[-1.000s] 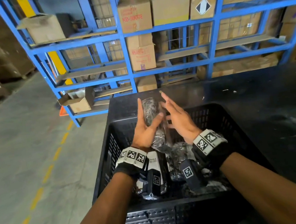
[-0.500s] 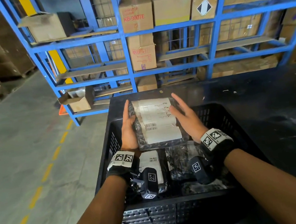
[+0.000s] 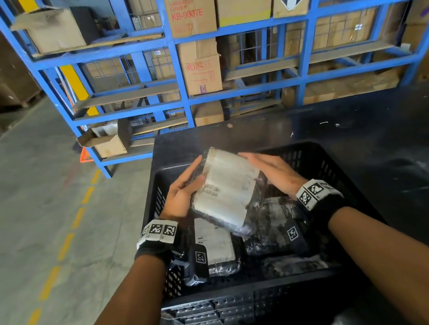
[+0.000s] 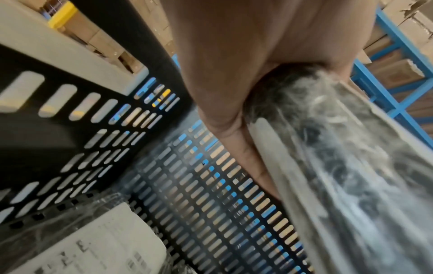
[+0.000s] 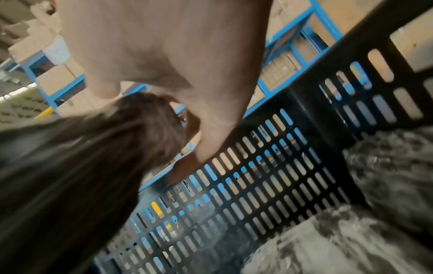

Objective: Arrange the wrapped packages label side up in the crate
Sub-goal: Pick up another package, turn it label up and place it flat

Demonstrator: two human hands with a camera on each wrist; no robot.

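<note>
Gripping wrapped package (image 3: 228, 190), label up, between left hand (image 3: 182, 194) at nine o'clock and right hand (image 3: 275, 173) at three, over crate (image 3: 316, 154). Next, probably: lowering it flat toward twelve o'clock.

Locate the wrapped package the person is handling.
Head view, centre: the wrapped package is held label up between the left hand and right hand, above the black crate, just over a labelled package lying inside.

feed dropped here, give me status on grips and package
Left grip and right grip hold package, label up. Tilted over crate. Labelled package lies beneath.
</note>
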